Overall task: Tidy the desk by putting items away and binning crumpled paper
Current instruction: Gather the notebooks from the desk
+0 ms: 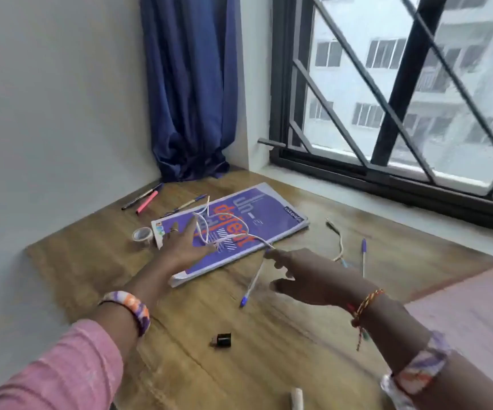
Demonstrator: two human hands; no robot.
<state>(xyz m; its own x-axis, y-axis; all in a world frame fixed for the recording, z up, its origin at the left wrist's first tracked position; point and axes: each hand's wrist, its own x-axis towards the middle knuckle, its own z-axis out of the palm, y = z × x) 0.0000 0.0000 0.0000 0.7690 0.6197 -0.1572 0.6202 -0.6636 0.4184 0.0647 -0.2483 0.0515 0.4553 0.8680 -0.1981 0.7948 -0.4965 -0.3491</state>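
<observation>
Head view: one look down over a wooden surface [269, 344] set in the corner under a barred window [402, 93].
Left hand [184, 247]: fingers spread over the near end of the purple book [239, 229], with a white cable [227, 232] looped across them; whether it grips the cable I cannot tell.
Right hand [301, 276]: fingers loosely extended, its fingertip at the end of the same cable; a firm pinch is not plain to see.
Containers: none plainly visible; only a clear tape roll [142, 235] stands just left of the book.
Pens: a blue-capped pen [252, 284] lies between the hands; another pen [364, 257] lies to the right beside a second cable [338, 241]; a pink marker [147, 202], a dark pen [141, 196] and a blue-ended pen [187, 203] lie at the back.
Near edge: a small black object [223, 340] and a white stub [297, 399].
Room: a blue curtain [189, 84] hangs in the corner beside a pale wall [47, 99].
</observation>
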